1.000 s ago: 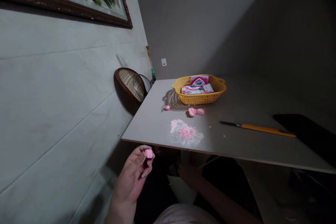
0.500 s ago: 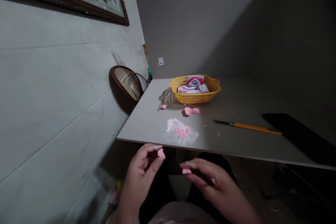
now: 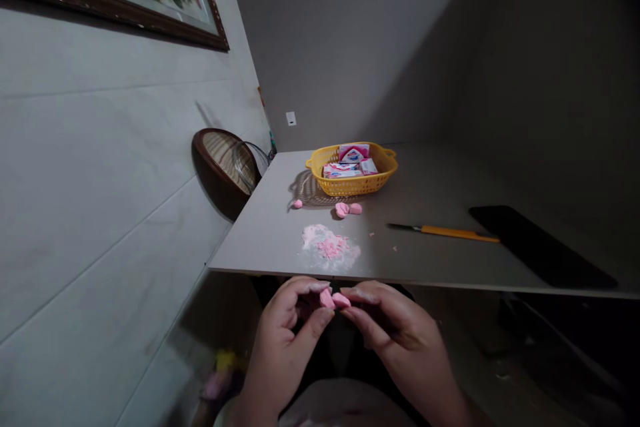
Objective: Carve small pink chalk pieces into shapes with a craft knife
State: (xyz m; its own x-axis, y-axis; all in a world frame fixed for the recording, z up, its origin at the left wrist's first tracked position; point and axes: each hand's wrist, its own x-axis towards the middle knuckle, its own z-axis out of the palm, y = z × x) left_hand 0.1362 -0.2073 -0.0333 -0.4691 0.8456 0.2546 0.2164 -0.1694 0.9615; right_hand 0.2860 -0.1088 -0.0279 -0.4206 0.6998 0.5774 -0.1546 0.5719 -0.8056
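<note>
My left hand (image 3: 295, 327) pinches a pink piece (image 3: 327, 299) between thumb and fingertips, just off the table's front edge. Close on its right, my right hand (image 3: 395, 320) grips another pink piece (image 3: 341, 300), and the two pieces meet or nearly meet. Beyond them, pink crumbs and pale powder (image 3: 330, 248) lie on the grey table (image 3: 270, 213). Further back are a small pink lump (image 3: 298, 203) and two larger pink chunks (image 3: 342, 210) side by side.
A yellow basket (image 3: 345, 185) holding pink-and-white boxes (image 3: 354, 153) stands at the back. An orange-handled knife (image 3: 453, 233) lies to the right, near a black flat object (image 3: 540, 247). A round brown-rimmed object (image 3: 220, 167) leans by the wall, left of the table.
My hands have come together, bringing the two pink pieces from well apart to side by side. The view has shifted, so the table's objects appear further left.
</note>
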